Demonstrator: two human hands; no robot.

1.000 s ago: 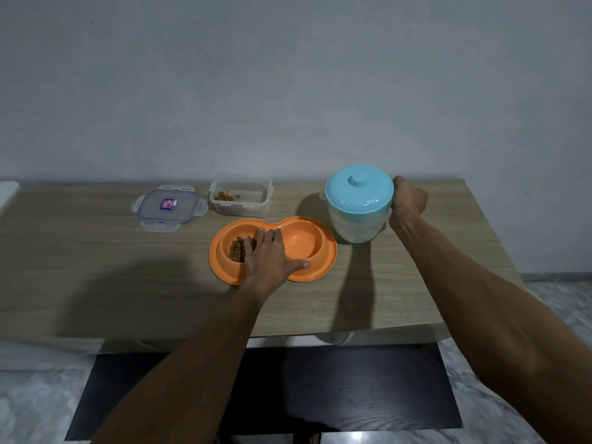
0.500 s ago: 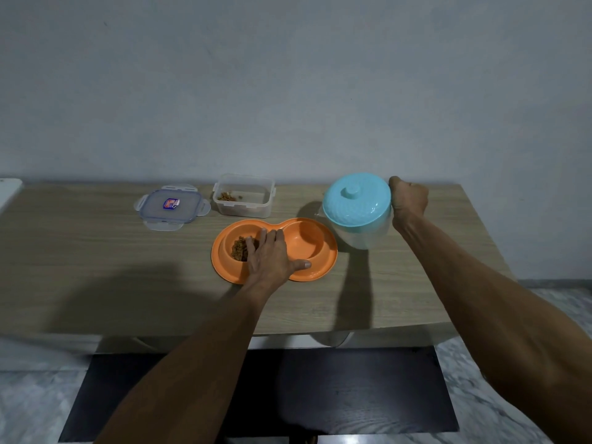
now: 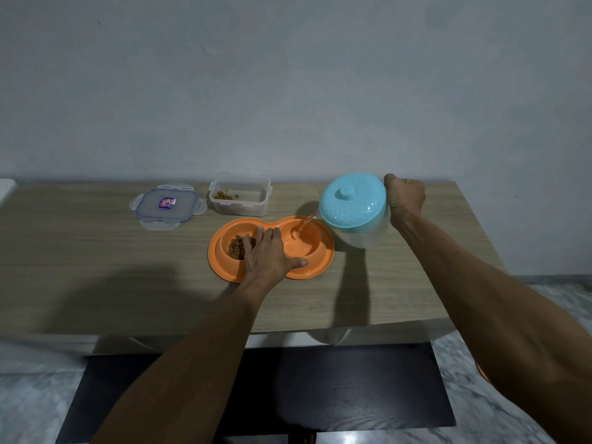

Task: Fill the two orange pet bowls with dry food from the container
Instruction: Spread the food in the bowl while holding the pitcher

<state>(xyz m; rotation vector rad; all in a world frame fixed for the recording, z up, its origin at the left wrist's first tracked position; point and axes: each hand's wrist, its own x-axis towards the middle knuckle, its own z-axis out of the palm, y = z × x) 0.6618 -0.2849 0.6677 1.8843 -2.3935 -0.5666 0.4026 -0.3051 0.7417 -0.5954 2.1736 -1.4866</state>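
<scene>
An orange double pet bowl [image 3: 323, 261] lies in the middle of the wooden table [image 3: 96, 267]. Its left bowl holds brown dry food [image 3: 235, 248]. Its right bowl has clear liquid streaming into it from a translucent jug with a blue lid [image 3: 352, 203]. My right hand [image 3: 405, 200] grips the jug's handle and holds the jug tilted to the left above the bowl's right side. My left hand [image 3: 269, 254] lies flat on the bowl's middle, fingers spread. Behind the bowl stands a clear food container [image 3: 238, 195], open, with a few kibbles inside.
The container's clear lid [image 3: 166, 205], with a small sticker, lies flat to the left of the container. A grey wall runs right behind the table. Below the near table edge is a dark panel [image 3: 256, 395] and a marbled floor.
My right hand has lifted the jug off the table and tipped it left; liquid now pours into the right bowl. My left hand has stayed on the bowl.
</scene>
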